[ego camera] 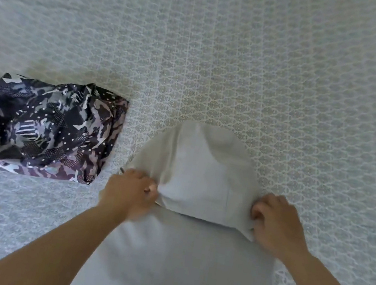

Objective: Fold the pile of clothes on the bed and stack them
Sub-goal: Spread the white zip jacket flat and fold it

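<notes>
Gripping one white garment at lower centre with two hands: left hand pinching its left edge, right hand curled on its right edge. Lying at left, one dark patterned garment. Spreading beyond, one bedspread.

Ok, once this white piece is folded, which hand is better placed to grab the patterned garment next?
Probably the left hand: the patterned garment lies on its side of the bed. The right hand would have to cross the white cloth, which both hands grip now.
</notes>
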